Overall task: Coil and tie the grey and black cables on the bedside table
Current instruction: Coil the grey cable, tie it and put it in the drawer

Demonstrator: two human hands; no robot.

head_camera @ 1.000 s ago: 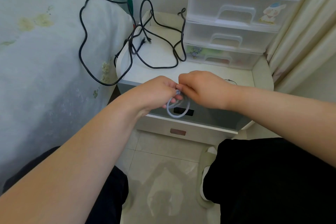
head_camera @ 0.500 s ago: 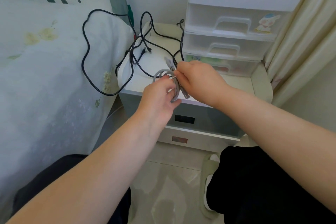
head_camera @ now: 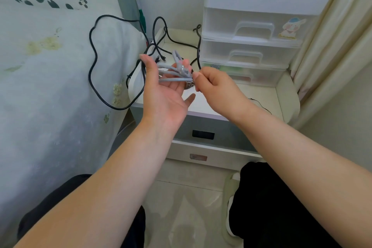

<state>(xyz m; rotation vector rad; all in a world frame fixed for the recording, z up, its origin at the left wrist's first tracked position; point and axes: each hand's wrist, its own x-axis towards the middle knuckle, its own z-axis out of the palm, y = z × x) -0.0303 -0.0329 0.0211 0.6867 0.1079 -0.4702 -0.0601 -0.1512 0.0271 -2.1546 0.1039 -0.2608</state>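
Left hand (head_camera: pixel 163 94) lies open, palm up, cradling the grey cable (head_camera: pixel 173 72) coil; right hand (head_camera: pixel 217 88) fingers pinch its end, likely tying (black cable (head_camera: pixel 92 56) untouched).

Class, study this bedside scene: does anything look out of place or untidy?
Yes. The black cable sprawls in loose tangled loops off the table edge onto the bed, uncoiled. The grey cable is bunched between both hands.

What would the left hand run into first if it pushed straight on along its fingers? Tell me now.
The left hand lies palm up under the grey cable, fingers pointing away and up. Straight on, it would likely meet the loose black cable on the bedside table first; depth is uncertain.
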